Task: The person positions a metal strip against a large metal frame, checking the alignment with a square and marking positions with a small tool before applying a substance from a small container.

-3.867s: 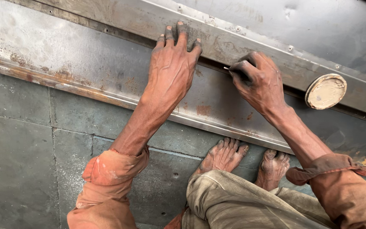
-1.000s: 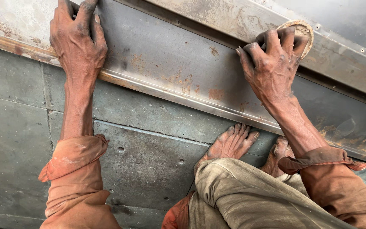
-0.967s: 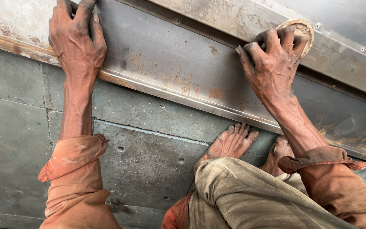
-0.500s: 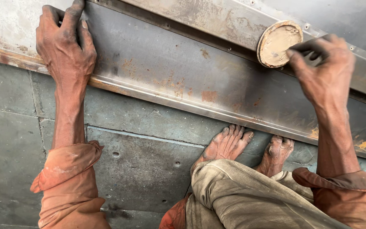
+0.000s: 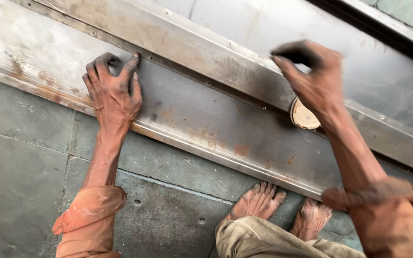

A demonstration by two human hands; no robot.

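Down in the head view, the left hand (image 5: 114,93) lies open and flat, fingers spread, pressing on the long rusty metal sheet (image 5: 201,119) that runs aslant across the stone floor (image 5: 25,157). Over to the right, the blurred right hand (image 5: 311,79) hovers above the sheet's raised rail with its fingertips pinched together; whether they grip anything, I cannot tell. A round tan disc (image 5: 304,116) sits just below it on the rail. Two bare feet (image 5: 259,203) stand by the sheet's near edge.
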